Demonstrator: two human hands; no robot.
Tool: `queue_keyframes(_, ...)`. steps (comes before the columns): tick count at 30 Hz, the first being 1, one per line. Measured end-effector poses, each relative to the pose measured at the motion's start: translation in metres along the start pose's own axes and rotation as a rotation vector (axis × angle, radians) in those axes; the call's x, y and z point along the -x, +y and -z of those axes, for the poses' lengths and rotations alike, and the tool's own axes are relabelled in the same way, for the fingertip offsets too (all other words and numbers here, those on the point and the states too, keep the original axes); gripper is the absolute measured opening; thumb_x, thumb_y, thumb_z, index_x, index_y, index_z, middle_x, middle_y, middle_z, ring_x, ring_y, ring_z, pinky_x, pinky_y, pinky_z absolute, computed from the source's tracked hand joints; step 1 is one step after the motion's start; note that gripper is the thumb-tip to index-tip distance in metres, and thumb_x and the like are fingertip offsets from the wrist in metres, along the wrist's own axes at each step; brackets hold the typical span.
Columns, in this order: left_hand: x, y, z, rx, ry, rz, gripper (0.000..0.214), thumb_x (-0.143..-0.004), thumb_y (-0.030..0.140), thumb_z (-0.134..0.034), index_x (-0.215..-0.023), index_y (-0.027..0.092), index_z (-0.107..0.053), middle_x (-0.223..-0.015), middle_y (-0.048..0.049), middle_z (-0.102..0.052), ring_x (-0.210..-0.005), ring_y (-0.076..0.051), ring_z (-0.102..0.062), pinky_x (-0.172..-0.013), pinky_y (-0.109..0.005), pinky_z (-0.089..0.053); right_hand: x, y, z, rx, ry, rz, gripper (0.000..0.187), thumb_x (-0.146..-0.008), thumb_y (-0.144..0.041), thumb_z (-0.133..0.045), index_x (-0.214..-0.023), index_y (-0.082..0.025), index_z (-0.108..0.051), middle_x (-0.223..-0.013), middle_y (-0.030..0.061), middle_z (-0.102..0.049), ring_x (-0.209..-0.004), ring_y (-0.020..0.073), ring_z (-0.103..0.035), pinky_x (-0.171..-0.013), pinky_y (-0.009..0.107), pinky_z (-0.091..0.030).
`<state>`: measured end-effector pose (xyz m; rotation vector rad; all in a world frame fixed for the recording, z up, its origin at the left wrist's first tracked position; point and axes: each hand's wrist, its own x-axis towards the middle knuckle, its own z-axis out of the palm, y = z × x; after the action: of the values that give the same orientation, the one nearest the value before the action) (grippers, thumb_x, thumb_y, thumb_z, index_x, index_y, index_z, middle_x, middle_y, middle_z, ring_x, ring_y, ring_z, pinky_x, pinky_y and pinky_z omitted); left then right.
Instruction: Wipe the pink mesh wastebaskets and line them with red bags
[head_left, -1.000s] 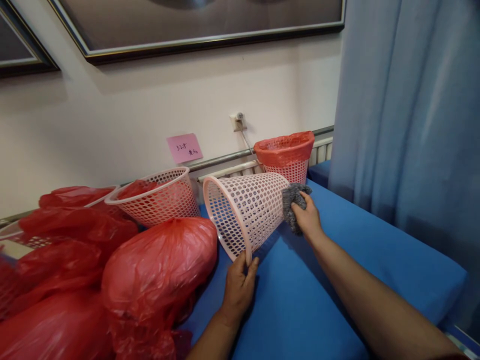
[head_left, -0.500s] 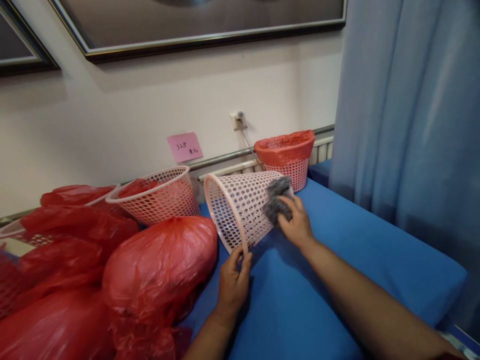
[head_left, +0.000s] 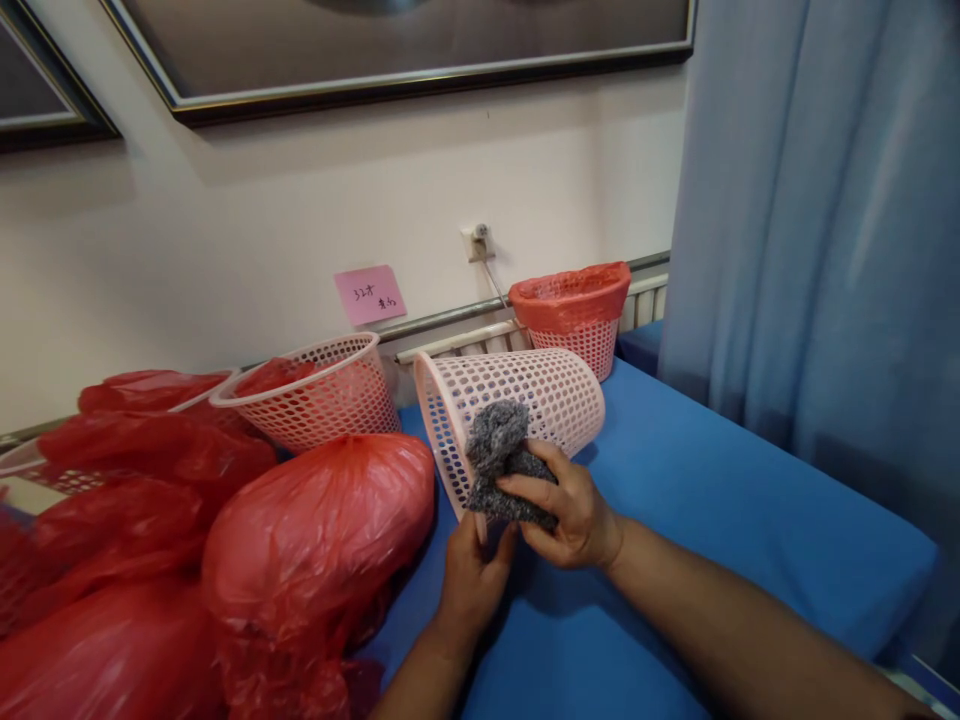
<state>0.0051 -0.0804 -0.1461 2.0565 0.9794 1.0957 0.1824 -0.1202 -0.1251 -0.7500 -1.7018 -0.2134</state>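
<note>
A pale pink perforated plastic basket (head_left: 551,390) lies on its side on the blue-covered surface, its mouth facing left. At the lower edge of its rim, my left hand (head_left: 472,580) is closed with thumb and fingers pinching the plastic. A crumpled dark grey cloth (head_left: 499,440) is bunched in my right hand (head_left: 574,510), which presses it against the basket's side close to the rim. The cloth covers part of the mesh and of the rim. Part of my left fingertips is hidden behind the rim and cloth.
Knotted red plastic bags (head_left: 322,540) crowd the left side. Behind them leans another pink basket (head_left: 337,400) with red plastic inside. A red-lined basket (head_left: 574,320) stands upright at the back, near a radiator. A blue curtain (head_left: 810,220) hangs on the right.
My right hand has moved the cloth left and down, from near the basket's base to beside its rim. The basket has tilted slightly, its base swinging toward me; my left hand keeps its hold.
</note>
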Motion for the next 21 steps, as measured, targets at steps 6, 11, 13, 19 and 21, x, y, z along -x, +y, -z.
queue_keyframes(6, -0.001, 0.010, 0.002, 0.152, 0.046, 0.130, 0.043, -0.091, 0.048, -0.058, -0.117, 0.016, -0.071, -0.113, -0.0088, -0.076, -0.108, -0.027, -0.069, -0.099, -0.039, -0.053, 0.002, 0.070, 0.017, 0.171, 0.245, -0.469, 0.048, -0.080, -0.021, -0.059, -0.127, -0.026, -0.062, -0.132, 0.0103, -0.057, -0.122, 0.0276, -0.058, -0.107, 0.048, -0.048)
queue_keyframes(11, -0.005, -0.001, 0.000, 0.166, 0.004, 0.154, 0.043, -0.090, 0.044, -0.059, -0.122, 0.017, -0.070, -0.123, -0.0089, -0.074, -0.121, -0.029, -0.065, -0.110, -0.045, -0.046, 0.005, 0.116, 0.031, 0.184, 0.526, -0.993, 0.046, -0.077, -0.031, -0.058, -0.122, -0.021, -0.064, -0.109, 0.0076, -0.067, -0.105, 0.0274, -0.064, -0.102, 0.051, -0.050)
queue_keyframes(13, -0.008, -0.007, -0.001, 0.166, 0.004, 0.141, 0.042, -0.090, 0.042, -0.060, -0.121, 0.016, -0.071, -0.122, -0.0092, -0.074, -0.120, -0.029, -0.065, -0.110, -0.047, -0.046, 0.003, 0.097, 0.023, 0.177, 0.449, -0.827, 0.048, -0.080, -0.029, -0.058, -0.127, -0.022, -0.061, -0.118, 0.0095, -0.064, -0.113, 0.0278, -0.061, -0.106, 0.051, -0.048)
queue_keyframes(19, -0.007, -0.014, 0.002, 0.161, 0.001, 0.138, 0.027, -0.081, 0.041, -0.068, -0.079, 0.015, -0.074, -0.076, -0.0044, -0.075, -0.077, -0.024, -0.070, -0.074, -0.034, -0.059, 0.002, 0.004, -0.010, 0.001, -0.085, -0.064, 0.064, -0.080, -0.018, -0.064, -0.141, -0.030, -0.050, -0.147, 0.0120, -0.038, -0.124, 0.0266, -0.057, -0.097, 0.042, -0.057)
queue_keyframes(21, -0.004, -0.008, 0.005, 0.188, 0.069, 0.140, 0.028, -0.080, 0.043, -0.070, -0.081, 0.015, -0.074, -0.077, -0.0042, -0.075, -0.075, -0.023, -0.069, -0.070, -0.031, -0.058, 0.002, -0.002, -0.011, -0.007, -0.129, 0.034, 0.064, -0.078, -0.016, -0.065, -0.139, -0.028, -0.051, -0.146, 0.0127, -0.037, -0.121, 0.0268, -0.058, -0.093, 0.040, -0.058)
